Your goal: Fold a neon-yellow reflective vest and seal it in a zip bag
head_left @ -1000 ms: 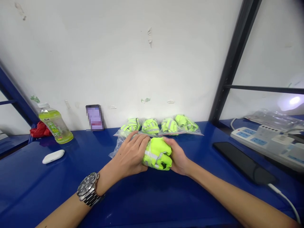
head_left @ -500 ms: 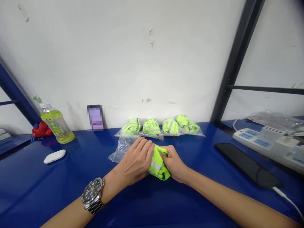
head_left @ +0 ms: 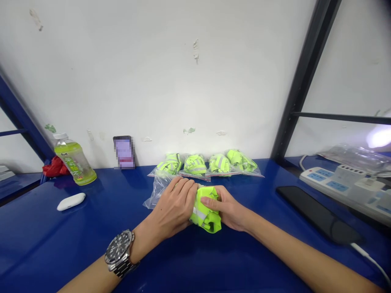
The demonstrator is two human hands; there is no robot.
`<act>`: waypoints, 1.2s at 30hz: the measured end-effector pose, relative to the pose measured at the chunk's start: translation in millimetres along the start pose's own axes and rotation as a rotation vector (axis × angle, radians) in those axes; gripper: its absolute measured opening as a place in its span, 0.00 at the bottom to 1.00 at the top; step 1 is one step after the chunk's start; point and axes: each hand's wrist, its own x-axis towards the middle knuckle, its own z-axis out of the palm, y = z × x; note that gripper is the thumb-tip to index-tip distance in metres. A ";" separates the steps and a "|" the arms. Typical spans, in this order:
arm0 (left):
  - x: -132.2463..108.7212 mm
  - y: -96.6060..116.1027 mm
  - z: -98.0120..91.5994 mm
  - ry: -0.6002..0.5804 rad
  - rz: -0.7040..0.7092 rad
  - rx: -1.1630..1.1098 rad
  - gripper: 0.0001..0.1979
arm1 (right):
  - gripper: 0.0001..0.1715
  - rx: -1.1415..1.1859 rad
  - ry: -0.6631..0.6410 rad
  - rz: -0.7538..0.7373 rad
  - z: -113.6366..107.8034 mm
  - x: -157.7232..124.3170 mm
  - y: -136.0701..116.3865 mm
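Note:
Between my hands is a bundled neon-yellow reflective vest (head_left: 204, 215) with silver-grey bands. My left hand (head_left: 177, 203), with a metal watch (head_left: 119, 248) on its wrist, is closed over the vest's left part and a clear plastic bag (head_left: 155, 191). The bag sticks out to the left behind my fingers. My right hand (head_left: 230, 207) grips the vest's right end, its thumb lying on the front of the cloth and its other fingers hidden behind. How far the vest sits inside the bag is covered by my left hand.
Several bagged neon-yellow bundles (head_left: 195, 165) lie in a row by the wall. Leftward are a drink bottle (head_left: 76, 162), a propped phone (head_left: 124, 152), a white earbud case (head_left: 71, 202) and red cloth (head_left: 56, 167). A charging black phone (head_left: 317, 213) and power strips (head_left: 348, 183) are on the right.
My right thumb has shifted from the vest's edge onto its front, and the right fingers have loosened their pinch. My left hand keeps almost the same place.

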 end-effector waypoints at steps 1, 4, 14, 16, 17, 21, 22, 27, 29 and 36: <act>-0.3 0.3 -0.8 0.010 -0.002 -0.004 0.26 | 0.15 -0.075 0.036 -0.018 -0.2 -0.1 1.4; -1.4 1.2 -1.9 0.017 0.005 -0.005 0.25 | 0.13 -0.306 0.067 -0.070 0.1 0.0 2.7; -5.3 7.0 4.7 0.034 -0.024 -0.004 0.26 | 0.18 -0.584 0.017 -0.213 12.4 1.3 1.9; -5.2 7.5 6.9 0.045 -0.034 -0.006 0.26 | 0.18 -0.616 0.100 -0.234 16.0 2.5 5.6; -5.1 7.7 7.9 0.052 -0.041 -0.010 0.26 | 0.18 -0.629 0.136 -0.239 17.9 3.0 7.2; -4.8 8.8 9.4 0.062 -0.042 -0.026 0.28 | 0.16 -0.671 0.219 -0.238 23.9 2.9 10.5; -4.7 9.2 9.1 0.062 -0.038 -0.021 0.28 | 0.15 -0.683 0.219 -0.244 24.5 2.3 10.6; -3.8 11.0 6.7 0.032 0.010 0.002 0.27 | 0.13 -0.752 0.118 -0.252 25.0 0.8 9.3; -3.1 11.2 6.7 0.007 0.027 -0.017 0.29 | 0.13 -0.830 0.145 -0.217 26.6 2.9 9.1; 0.6 11.3 8.5 0.034 -0.020 -0.150 0.28 | 0.16 -1.068 0.354 -0.077 26.6 12.9 4.9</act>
